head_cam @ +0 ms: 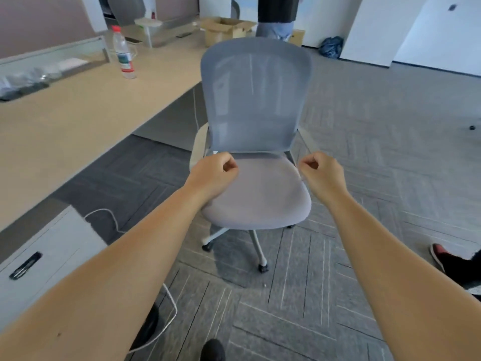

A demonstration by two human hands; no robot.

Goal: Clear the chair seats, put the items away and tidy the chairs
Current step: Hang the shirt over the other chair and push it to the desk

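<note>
The chair (pixel 256 142) stands at frame centre, seat bare, beside the desk (pixel 78 118). The left hand (pixel 213 175) and right hand (pixel 324 175) are curled nearly closed over the seat's sides, holding nothing. Both edges should be gripped evenly so the chair is rolled straight under the desk.

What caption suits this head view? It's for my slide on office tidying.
Both hands, left and right, curled loosely above a grey office chair's bare seat beside a desk.
</note>
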